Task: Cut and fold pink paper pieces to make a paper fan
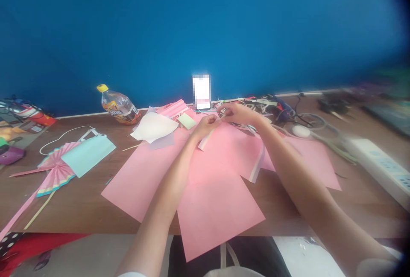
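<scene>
Both my hands meet over the pink paper sheets (pixel 221 221) spread across the middle of the table. My left hand (pixel 206 126) has its fingers closed on a narrow pale paper strip (pixel 206 141), which hangs down below it. Right beside it, my right hand (pixel 236 113) is pinched, its fingertips close to the left ones. Whatever lies between its fingers is too small and blurred to make out. Under my right forearm, one pink sheet has a pale band (pixel 257 167) along its edge.
A phone (pixel 201 91) stands against the blue wall. To the left are a plastic bottle (pixel 119 105), a white sheet (pixel 154 126), a pink folded-paper fan (pixel 60 168) and a light-blue face mask (pixel 89 154). Paper scraps, cables and a white power strip (pixel 381 166) lie to the right.
</scene>
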### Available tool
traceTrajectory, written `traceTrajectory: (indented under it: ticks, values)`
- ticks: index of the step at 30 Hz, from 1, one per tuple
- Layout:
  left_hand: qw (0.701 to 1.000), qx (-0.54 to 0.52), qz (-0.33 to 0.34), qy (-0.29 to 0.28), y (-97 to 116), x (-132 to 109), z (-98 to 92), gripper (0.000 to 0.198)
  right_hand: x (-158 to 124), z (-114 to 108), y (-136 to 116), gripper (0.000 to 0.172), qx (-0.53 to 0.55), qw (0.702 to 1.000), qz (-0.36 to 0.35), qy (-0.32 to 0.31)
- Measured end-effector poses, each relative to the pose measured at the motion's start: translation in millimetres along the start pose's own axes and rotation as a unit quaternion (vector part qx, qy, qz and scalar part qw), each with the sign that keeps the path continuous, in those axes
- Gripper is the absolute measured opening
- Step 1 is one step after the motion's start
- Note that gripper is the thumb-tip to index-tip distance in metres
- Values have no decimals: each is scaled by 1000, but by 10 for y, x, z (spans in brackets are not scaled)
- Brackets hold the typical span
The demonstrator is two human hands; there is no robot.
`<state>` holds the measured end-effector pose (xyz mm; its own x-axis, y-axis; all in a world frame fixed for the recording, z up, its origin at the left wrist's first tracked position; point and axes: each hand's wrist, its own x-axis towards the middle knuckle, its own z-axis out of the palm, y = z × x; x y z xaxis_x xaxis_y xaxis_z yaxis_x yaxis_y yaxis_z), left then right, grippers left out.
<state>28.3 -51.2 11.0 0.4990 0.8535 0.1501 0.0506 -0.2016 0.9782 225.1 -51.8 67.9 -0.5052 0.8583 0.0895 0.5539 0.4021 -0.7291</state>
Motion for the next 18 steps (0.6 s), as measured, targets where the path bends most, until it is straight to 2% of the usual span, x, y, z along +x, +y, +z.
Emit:
traceTrajectory:
  ticks: [5, 8, 10, 12, 15, 18]
  values:
    - [999, -31, -18, 1, 53, -27, -25, 37, -32, -76, -25, 38, 37, 999, 18, -5]
    - [996, -57, -51, -51, 95, -34, -60, 39, -36, -147, 60, 33, 21, 997, 56, 45]
    - [994, -54, -52, -77, 114, -33, -86, 40, -21, -171, 141, 27, -44, 992, 80, 84]
    - [995, -37, -42, -78, 117, -28, -107, 40, -8, -173, 197, 24, -136, 980, 105, 98]
    - [998, -12, -33, -53, 82, -16, -124, 38, -19, -156, 191, 35, -245, 952, 174, 55]
    - [1000, 9, -22, -9, 20, 4, -128, 34, -50, -135, 126, 48, -297, 924, 241, 17]
